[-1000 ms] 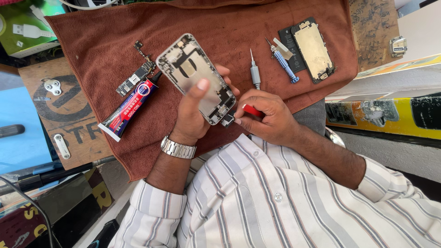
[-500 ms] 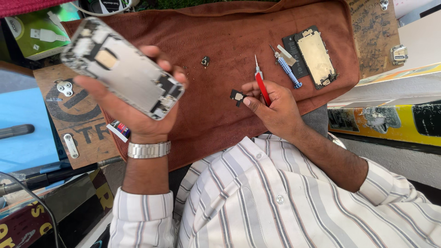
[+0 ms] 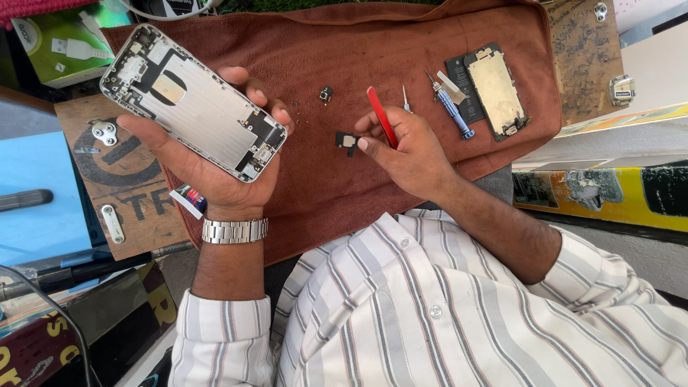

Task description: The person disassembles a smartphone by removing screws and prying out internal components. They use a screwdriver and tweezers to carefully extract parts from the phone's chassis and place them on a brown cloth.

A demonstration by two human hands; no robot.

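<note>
My left hand (image 3: 215, 168) cradles the phone shell (image 3: 192, 102), open side up, fingers curled over its lower edge; small boards and a metal plate sit inside it. My right hand (image 3: 408, 147) is closed on red tweezers (image 3: 382, 117), its thumb tip pressing a small black part (image 3: 347, 140) on the brown towel (image 3: 344, 50). A second small part (image 3: 325, 94) lies nearby. Farther right on the towel: a blue screwdriver (image 3: 451, 111) beside the screen assembly (image 3: 496, 92).
</note>
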